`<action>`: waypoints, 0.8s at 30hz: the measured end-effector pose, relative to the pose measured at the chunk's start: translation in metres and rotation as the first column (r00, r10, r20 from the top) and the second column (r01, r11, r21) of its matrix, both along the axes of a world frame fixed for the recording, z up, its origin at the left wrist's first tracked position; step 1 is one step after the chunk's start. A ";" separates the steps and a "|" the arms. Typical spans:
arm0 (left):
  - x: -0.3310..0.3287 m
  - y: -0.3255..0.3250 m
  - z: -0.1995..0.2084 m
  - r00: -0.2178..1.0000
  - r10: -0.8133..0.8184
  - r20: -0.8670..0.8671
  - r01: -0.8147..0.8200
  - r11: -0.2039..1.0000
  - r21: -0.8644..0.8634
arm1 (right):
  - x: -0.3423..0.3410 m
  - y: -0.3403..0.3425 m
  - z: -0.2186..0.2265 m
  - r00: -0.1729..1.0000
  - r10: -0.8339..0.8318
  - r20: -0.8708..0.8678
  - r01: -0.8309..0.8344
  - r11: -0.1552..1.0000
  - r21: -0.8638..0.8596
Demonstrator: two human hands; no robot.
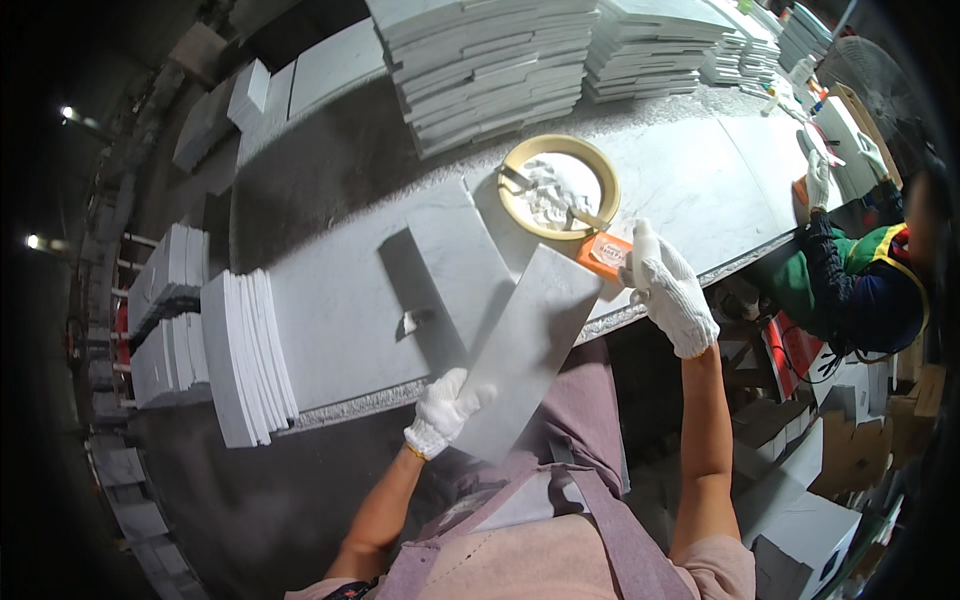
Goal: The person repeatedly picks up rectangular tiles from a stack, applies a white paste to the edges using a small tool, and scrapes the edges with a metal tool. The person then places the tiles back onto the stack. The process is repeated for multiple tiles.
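My left hand (pixel 447 408), in a white knit glove, is closed on the long edge of a rectangular grey-white stone tile (pixel 535 345). The tile is tilted in front of me, partly over the table's near edge. My right hand (pixel 673 292), also gloved, is raised beside the tile's upper right corner with its fingers curled; whether the white upright shape there is a finger or a held thing is unclear. Just left of it, an orange box (pixel 603 254) sits near a yellow-rimmed bowl (pixel 512 208) of white paste, with two flat blades in it.
Tall stacks of tiles (pixel 490 75) stand at the back. More tiles (pixel 245 350) stand on edge at the table's left end. A small white scrap (pixel 412 322) lies on the slab (pixel 335 310). At far right a co-worker (pixel 850 270) handles a white panel; boxes (pixel 810 530) are below.
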State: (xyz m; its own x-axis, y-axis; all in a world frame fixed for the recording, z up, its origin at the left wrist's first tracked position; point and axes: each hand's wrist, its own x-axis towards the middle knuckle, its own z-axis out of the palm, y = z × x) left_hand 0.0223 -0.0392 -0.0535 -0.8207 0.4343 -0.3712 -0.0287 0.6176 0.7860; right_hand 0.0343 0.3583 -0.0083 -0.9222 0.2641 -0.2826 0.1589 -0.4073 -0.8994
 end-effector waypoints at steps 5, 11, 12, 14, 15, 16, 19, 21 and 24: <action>0.000 0.002 0.006 1.000 0.017 0.018 -0.017 1.000 0.001 | 0.011 0.043 -0.028 0.980 -0.186 -0.070 0.187 0.982 0.004; 0.002 0.004 0.005 0.996 0.052 0.077 -0.060 0.993 0.099 | -0.016 0.063 -0.052 0.941 -0.333 0.063 0.265 0.838 0.476; 0.003 0.003 0.005 0.997 0.041 0.065 -0.049 0.990 0.133 | -0.021 0.065 -0.058 0.941 -0.335 0.045 0.266 0.817 0.512; 0.002 0.003 0.003 0.994 0.048 0.096 -0.061 0.989 0.135 | -0.034 0.067 -0.078 0.913 -0.401 0.071 0.261 0.709 0.655; 0.001 0.002 0.002 0.997 0.031 0.068 -0.043 0.984 0.170 | -0.037 0.072 -0.087 0.908 -0.411 0.084 0.230 0.654 0.721; 0.002 0.001 0.001 0.997 0.033 0.070 -0.045 0.983 0.179 | -0.039 0.075 -0.098 0.902 -0.421 0.098 0.192 0.594 0.781; 0.001 -0.001 -0.004 0.996 0.027 0.082 -0.045 0.975 0.216 | -0.042 0.078 -0.129 0.877 -0.481 0.012 0.186 0.362 0.914; 0.002 -0.003 -0.008 0.996 0.015 0.086 -0.034 0.973 0.229 | -0.041 0.080 -0.142 0.880 -0.473 -0.042 0.223 0.335 0.916; 0.000 -0.006 -0.013 0.996 -0.015 0.087 -0.007 0.969 0.245 | -0.042 0.082 -0.151 0.870 -0.482 -0.105 0.288 0.323 0.901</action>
